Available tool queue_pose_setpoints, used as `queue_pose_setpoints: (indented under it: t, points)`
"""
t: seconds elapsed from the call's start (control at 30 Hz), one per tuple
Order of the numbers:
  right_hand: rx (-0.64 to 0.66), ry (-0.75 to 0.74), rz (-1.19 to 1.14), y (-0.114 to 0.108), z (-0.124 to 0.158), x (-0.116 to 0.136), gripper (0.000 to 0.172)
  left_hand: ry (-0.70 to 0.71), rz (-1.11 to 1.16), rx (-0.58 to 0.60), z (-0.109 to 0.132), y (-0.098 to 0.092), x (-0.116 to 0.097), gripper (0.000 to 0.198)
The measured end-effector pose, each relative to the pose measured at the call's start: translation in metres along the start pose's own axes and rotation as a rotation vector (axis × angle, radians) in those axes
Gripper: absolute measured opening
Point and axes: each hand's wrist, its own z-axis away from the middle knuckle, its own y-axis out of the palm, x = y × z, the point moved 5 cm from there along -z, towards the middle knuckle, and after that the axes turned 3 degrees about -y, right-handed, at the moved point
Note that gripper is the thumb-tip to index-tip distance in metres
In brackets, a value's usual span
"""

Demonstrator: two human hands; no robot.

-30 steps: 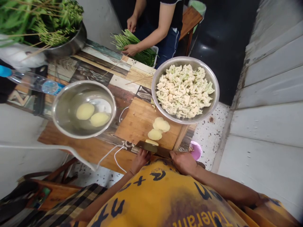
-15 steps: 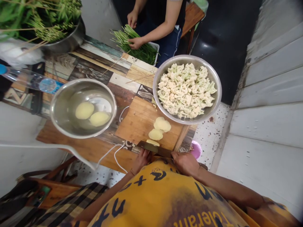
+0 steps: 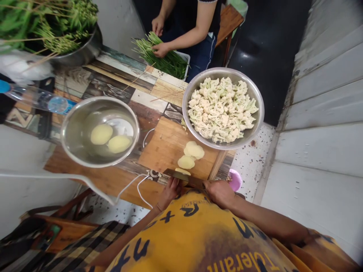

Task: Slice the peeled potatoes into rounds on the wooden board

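My right hand (image 3: pixel 219 192) is closed round the handle of a kitchen knife (image 3: pixel 181 176), whose dark blade lies across the near edge of a wooden cutting board (image 3: pixel 159 145). Close behind the blade, my left hand (image 3: pixel 170 190) has its fingers bent round a potato, which the knife and hand mostly hide. A pale potato slice (image 3: pixel 183 171) rests against the far side of the blade. Beyond it, several more potato slices (image 3: pixel 193 150) overlap on the board.
Left of the board, a steel bowl (image 3: pixel 64 130) holds two peeled potatoes (image 3: pixel 119 144). A wide steel basin (image 3: pixel 260 113) of cauliflower florets stands behind right. Across the table, another person's hands (image 3: pixel 161 49) handle green stalks (image 3: pixel 170 64). A white cable (image 3: pixel 96 187) runs along the near left.
The view shifts slightly. Both hands and the knife stay almost in place, with the blade a little further left. The other person's hands barely move.
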Motion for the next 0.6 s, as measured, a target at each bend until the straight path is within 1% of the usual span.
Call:
queue_pose_setpoints:
  t: [0.1, 0.23, 0.4, 0.5, 0.6]
  points:
    - [0.001, 0.007, -0.016, 0.0, -0.004, 0.0, 0.018, 0.036, -0.067, -0.074, 0.002, 0.001, 0.0, 0.03]
    - [0.004, 0.002, -0.017, 0.006, -0.013, 0.0, 0.02, 0.063, -0.064, -0.109, 0.002, 0.002, 0.001, 0.031]
    - [0.002, 0.027, 0.005, 0.016, -0.035, 0.0, 0.022, 0.106, -0.114, -0.152, -0.005, -0.009, -0.001, 0.032]
    - [-0.017, 0.044, -0.001, 0.015, -0.044, -0.001, 0.023, 0.131, -0.141, -0.135, -0.009, -0.017, -0.006, 0.033]
    - [-0.042, 0.026, -0.014, 0.009, -0.037, 0.0, 0.024, 0.093, -0.106, -0.067, -0.011, -0.018, -0.007, 0.034]
